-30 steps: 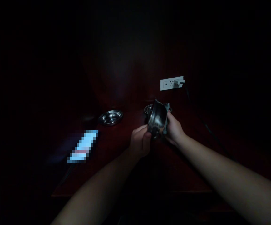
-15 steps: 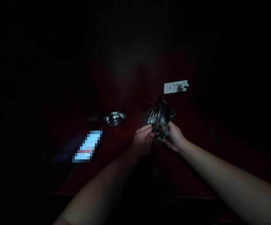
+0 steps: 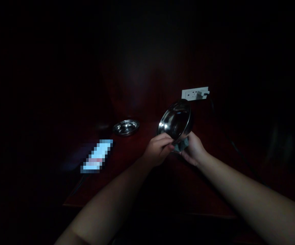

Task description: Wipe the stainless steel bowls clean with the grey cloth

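Note:
A shiny steel bowl (image 3: 176, 120) is held tilted above the dark red table, its hollow turned partly toward me. My left hand (image 3: 159, 149) is closed on its lower rim, thumb and fingers pinching the edge. Against the bowl's outer underside, my right hand (image 3: 193, 149) presses a grey-green cloth (image 3: 181, 145). Most of the right fingers are hidden behind the bowl and cloth. To the left, a shallow steel dish (image 3: 126, 128) rests on the table.
A lit phone (image 3: 98, 156), its screen pixelated, lies at the left on the table (image 3: 127, 153). A white wall socket (image 3: 195, 94) with a plug in it is behind the bowl, and a dark cable (image 3: 235, 147) runs down on the right. The surroundings are very dark.
The bowl has turned from nearly edge-on so that its shiny inside now faces me more. Both hands keep hold, and the ringed item behind the bowl is now hidden.

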The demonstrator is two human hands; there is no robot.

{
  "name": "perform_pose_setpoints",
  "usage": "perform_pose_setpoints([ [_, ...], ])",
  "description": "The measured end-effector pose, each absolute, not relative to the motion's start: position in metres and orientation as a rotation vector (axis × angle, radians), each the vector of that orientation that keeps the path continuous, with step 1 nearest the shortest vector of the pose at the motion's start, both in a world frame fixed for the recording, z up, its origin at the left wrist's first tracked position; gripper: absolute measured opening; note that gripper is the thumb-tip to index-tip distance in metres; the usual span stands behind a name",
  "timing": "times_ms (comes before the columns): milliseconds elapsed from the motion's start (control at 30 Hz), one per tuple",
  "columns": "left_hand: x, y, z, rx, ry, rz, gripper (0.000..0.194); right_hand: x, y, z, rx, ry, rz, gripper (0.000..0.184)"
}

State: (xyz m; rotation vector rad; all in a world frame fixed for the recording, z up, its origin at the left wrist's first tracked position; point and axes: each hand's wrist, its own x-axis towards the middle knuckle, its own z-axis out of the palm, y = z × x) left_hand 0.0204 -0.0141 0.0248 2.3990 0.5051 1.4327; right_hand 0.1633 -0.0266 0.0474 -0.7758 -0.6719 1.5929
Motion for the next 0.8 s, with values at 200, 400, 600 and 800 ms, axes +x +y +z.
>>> perform_pose_setpoints([
  [200, 0.0204, -0.0132, 0.0238, 2.383, 0.513, 1.455, 0.045, 0.1623, -0.0281, 0.0480, -0.736, -0.678, 1.594, 0.023],
  [400, 0.0195, -0.0142, 0.0238, 2.388, 0.531, 1.446, 0.044, 0.1603, -0.0289, 0.0506, -0.707, -0.668, 1.584, 0.024],
  [600, 0.0192, -0.0136, 0.0243, 2.398, 0.589, 1.491, 0.047, 0.1589, -0.0256, 0.0439, -0.715, -0.712, 1.567, 0.015],
  [800, 0.0193, -0.0141, 0.0254, 2.397, 0.564, 1.484, 0.045, 0.1587, -0.0264, 0.0458, -0.723, -0.728, 1.560, 0.019],
])
